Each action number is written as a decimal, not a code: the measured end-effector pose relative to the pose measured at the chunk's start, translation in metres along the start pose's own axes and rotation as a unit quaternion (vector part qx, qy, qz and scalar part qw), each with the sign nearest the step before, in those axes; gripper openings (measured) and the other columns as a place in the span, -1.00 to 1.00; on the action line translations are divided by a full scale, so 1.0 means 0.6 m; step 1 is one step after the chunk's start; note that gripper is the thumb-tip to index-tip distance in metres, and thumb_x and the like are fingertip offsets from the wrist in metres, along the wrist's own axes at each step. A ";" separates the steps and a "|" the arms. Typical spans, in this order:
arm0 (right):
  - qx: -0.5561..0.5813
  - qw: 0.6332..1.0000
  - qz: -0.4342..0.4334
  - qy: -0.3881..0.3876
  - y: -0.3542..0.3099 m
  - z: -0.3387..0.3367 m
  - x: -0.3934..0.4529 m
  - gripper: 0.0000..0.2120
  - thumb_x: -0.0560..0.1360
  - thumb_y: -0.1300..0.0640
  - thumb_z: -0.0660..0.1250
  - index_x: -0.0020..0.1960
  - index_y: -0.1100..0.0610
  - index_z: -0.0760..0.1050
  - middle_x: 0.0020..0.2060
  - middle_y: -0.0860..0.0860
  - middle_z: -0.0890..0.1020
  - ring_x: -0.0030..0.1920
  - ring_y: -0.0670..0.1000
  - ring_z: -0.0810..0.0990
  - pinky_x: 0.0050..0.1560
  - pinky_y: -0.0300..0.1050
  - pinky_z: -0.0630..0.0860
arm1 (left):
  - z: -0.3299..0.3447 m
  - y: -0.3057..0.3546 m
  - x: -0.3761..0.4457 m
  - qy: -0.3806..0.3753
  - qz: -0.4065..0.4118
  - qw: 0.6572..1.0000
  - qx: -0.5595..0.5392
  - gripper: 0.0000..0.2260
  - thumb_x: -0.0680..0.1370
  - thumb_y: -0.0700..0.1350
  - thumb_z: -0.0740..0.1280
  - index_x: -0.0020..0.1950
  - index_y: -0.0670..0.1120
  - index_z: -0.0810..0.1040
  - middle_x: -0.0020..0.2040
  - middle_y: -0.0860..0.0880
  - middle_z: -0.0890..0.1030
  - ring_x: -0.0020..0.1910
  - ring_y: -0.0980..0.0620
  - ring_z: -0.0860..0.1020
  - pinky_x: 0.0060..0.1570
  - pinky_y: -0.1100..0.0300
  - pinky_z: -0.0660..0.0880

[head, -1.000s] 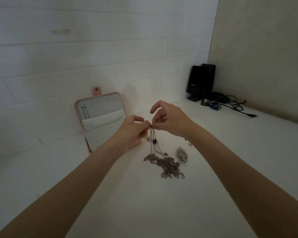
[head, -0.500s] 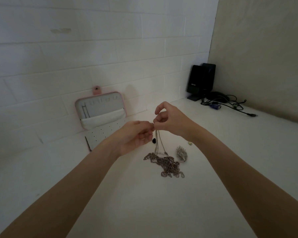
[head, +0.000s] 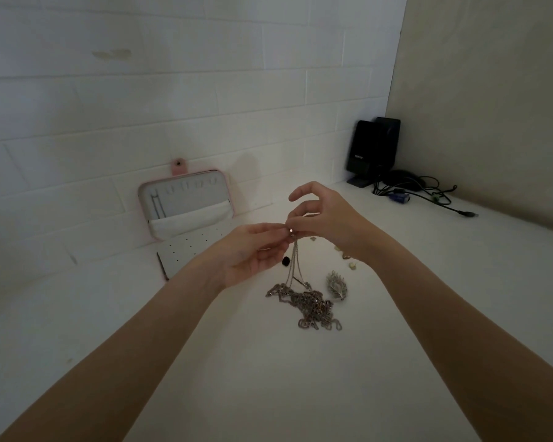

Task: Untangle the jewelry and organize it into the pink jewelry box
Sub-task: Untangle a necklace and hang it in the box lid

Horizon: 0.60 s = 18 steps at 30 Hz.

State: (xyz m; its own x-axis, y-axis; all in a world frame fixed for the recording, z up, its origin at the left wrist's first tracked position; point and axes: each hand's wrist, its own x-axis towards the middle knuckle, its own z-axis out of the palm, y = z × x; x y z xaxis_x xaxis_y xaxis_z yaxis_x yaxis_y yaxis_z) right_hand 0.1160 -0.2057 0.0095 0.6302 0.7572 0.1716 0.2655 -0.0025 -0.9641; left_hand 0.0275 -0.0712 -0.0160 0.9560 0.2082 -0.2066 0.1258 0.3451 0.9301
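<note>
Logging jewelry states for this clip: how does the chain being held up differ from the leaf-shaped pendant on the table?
The thin chain hangs upright, pinched at its top by the left hand and right hand; the leaf-shaped pendant lies flat, untouched. The chain's lower end runs into the tangled pile; the pendant lies beside the pile. The chain is long and thin; the pendant is broad and compact. Both look silvery and remain outside the pink jewelry box.

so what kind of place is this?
Probably a desk corner in a home or office: white counter against a brick wall, black speakers with loose cables in the corner.
</note>
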 end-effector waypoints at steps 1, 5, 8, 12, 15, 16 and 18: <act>0.001 1.000 -0.001 0.001 0.000 -0.001 0.000 -0.71 0.43 0.42 0.35 0.10 0.23 0.38 -0.25 0.12 0.58 -0.33 0.05 0.60 -0.31 -0.31 0.51 | 0.001 -0.001 0.000 0.004 -0.003 1.000 -0.011 -0.91 0.51 -0.29 0.31 -0.02 -0.21 0.57 -0.29 -0.04 0.62 -0.37 0.14 0.56 -0.31 0.34 0.54; 0.003 1.000 -0.001 0.003 -0.001 -0.001 -0.003 -0.74 0.43 0.44 0.34 0.06 0.25 0.42 -0.24 0.14 0.56 -0.37 -0.01 0.59 -0.34 -0.34 0.50 | 0.005 -0.001 0.002 0.018 -0.006 0.999 -0.030 -0.90 0.50 -0.30 0.32 0.00 -0.23 0.56 -0.32 -0.06 0.59 -0.40 0.13 0.55 -0.35 0.34 0.53; -0.004 1.000 -0.002 0.004 -0.001 0.000 -0.004 -0.77 0.43 0.46 0.33 0.05 0.29 0.45 -0.22 0.18 0.54 -0.43 -0.10 0.60 -0.41 -0.38 0.46 | 0.006 0.002 -0.002 0.014 -0.001 1.000 -0.025 -0.83 0.48 -0.30 0.33 0.06 -0.25 0.55 -0.29 -0.07 0.58 -0.39 0.12 0.54 -0.32 0.34 0.54; -0.011 1.000 -0.005 0.013 0.003 0.002 -0.002 -0.81 0.43 0.45 0.34 0.02 0.31 0.48 -0.22 0.17 0.55 -0.44 -0.11 0.60 -0.43 -0.40 0.44 | 0.007 0.003 -0.005 0.024 0.014 0.999 0.017 -0.76 0.45 -0.32 0.37 0.11 -0.22 0.53 -0.21 -0.08 0.63 -0.32 0.10 0.56 -0.26 0.34 0.56; -0.007 1.000 -0.005 0.019 0.005 0.000 -0.002 -0.84 0.43 0.45 0.33 -0.03 0.29 0.48 -0.24 0.16 0.54 -0.44 -0.11 0.60 -0.43 -0.41 0.44 | 0.006 0.004 -0.006 0.046 0.021 0.999 0.013 -0.83 0.44 -0.33 0.37 0.00 -0.16 0.54 -0.29 -0.04 0.64 -0.34 0.11 0.59 -0.30 0.34 0.55; -0.012 1.000 -0.005 0.023 0.005 -0.002 -0.001 -0.85 0.43 0.45 0.34 -0.04 0.29 0.48 -0.25 0.15 0.54 -0.44 -0.13 0.59 -0.43 -0.40 0.44 | 0.006 0.004 -0.007 0.054 0.024 0.998 0.011 -0.84 0.44 -0.33 0.38 -0.03 -0.15 0.54 -0.30 -0.04 0.63 -0.35 0.12 0.59 -0.33 0.35 0.54; -0.035 0.999 -0.004 0.028 0.008 -0.006 0.001 -0.87 0.43 0.42 0.35 -0.05 0.29 0.50 -0.28 0.13 0.55 -0.44 -0.15 0.56 -0.40 -0.37 0.47 | 0.009 0.005 -0.009 0.070 0.035 0.997 0.024 -0.84 0.44 -0.32 0.39 -0.05 -0.12 0.54 -0.29 -0.02 0.62 -0.39 0.15 0.59 -0.41 0.38 0.49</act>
State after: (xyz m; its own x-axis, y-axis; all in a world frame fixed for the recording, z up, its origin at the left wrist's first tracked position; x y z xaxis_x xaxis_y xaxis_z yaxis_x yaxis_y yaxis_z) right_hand 0.1203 -0.2077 0.0055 0.6665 0.7201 0.1929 0.3199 -0.0426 -0.9465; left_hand 0.0239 -0.0760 -0.0102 0.9175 0.3564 -0.1767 0.0752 0.2809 0.9568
